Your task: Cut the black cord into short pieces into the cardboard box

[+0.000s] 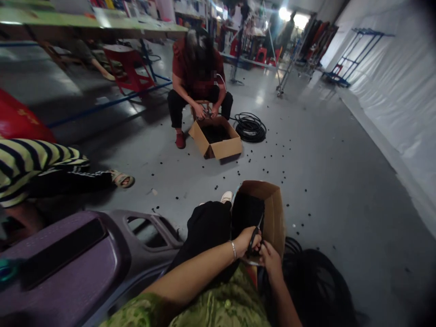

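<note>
Grey glossy floor [323, 181] strewn with black bits, left hand [247, 240] grip pinching scissors [255, 236], right hand [270, 260] grip unclear.

Workshop floor, grey concrete, dim with bright far light.

Glossy grey floor [327, 150] was scattered with small black bits [282, 175]. White sheeting [398, 81] covered the right wall. Long green table [85, 22] ran along the far left, with a red stool [131, 68] and a blue floor rail [102, 103] below it. A person in a red top [197, 68] sat mid-floor behind an open cardboard box [216, 138]; a coil of black cable [250, 127] lay just right of the box. Blue metal rack [354, 54] stood far right. Strong lamp glare [284, 13] came from the far end. Purple plastic chair [85, 263] was near left, with a striped sleeve [30, 165] above it.
</note>
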Action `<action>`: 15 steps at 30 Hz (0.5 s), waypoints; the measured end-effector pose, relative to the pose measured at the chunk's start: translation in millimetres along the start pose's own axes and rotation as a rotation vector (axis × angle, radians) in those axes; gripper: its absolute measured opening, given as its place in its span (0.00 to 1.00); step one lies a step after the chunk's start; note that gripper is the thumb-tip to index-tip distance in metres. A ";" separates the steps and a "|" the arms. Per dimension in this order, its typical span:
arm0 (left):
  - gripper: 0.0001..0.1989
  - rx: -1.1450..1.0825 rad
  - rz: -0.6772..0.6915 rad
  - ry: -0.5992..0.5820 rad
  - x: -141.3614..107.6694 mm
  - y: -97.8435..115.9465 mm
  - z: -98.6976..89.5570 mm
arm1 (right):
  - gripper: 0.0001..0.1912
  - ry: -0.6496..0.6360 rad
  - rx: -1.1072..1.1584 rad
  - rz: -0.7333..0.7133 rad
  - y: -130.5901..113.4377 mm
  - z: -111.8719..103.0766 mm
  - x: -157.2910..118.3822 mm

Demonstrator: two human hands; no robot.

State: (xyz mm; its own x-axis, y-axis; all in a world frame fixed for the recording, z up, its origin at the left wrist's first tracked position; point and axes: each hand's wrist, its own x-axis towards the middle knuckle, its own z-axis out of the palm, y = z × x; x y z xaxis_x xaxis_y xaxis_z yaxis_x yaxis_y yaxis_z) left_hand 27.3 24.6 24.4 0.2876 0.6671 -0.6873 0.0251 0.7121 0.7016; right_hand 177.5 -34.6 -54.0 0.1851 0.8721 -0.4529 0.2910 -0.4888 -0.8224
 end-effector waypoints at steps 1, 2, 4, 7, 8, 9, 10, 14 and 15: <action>0.14 0.071 0.019 0.054 -4.0 -5.0 -3.2 | 0.37 0.026 0.055 0.016 -7.6 -3.5 -5.3; 0.15 0.138 0.063 0.095 -8.7 -9.4 -6.1 | 0.37 0.036 0.096 0.028 -15.3 -7.6 -10.6; 0.18 0.238 0.227 0.101 -19.5 -17.0 -10.9 | 0.34 0.058 0.167 0.012 -30.2 -16.8 -19.6; 0.23 0.373 0.336 0.077 -35.4 -25.8 -14.6 | 0.27 0.044 0.243 -0.028 -48.2 -29.5 -28.9; 0.23 0.410 0.341 0.062 -39.5 -28.1 -15.1 | 0.26 0.040 0.270 -0.038 -52.9 -32.3 -31.4; 0.23 0.442 0.347 0.051 -42.7 -30.2 -15.4 | 0.25 0.033 0.291 -0.045 -57.0 -34.1 -33.7; 0.23 0.470 0.359 0.048 -44.8 -31.9 -15.5 | 0.25 0.030 0.309 -0.049 -60.6 -34.9 -35.9; 0.25 0.519 0.383 0.044 -45.0 -35.6 -16.5 | 0.25 -0.018 0.319 -0.101 -70.1 -31.6 -43.0; 0.26 0.516 0.381 0.039 -44.3 -35.9 -17.0 | 0.24 -0.031 0.307 -0.115 -71.5 -30.1 -44.2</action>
State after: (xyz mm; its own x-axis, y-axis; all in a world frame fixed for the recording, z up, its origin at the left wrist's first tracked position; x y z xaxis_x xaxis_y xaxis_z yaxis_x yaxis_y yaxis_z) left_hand -2.6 -26.8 26.5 0.3323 0.8670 -0.3714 0.3887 0.2329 0.8914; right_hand 176.8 -38.9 35.2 0.1370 0.9239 -0.3574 0.0105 -0.3621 -0.9321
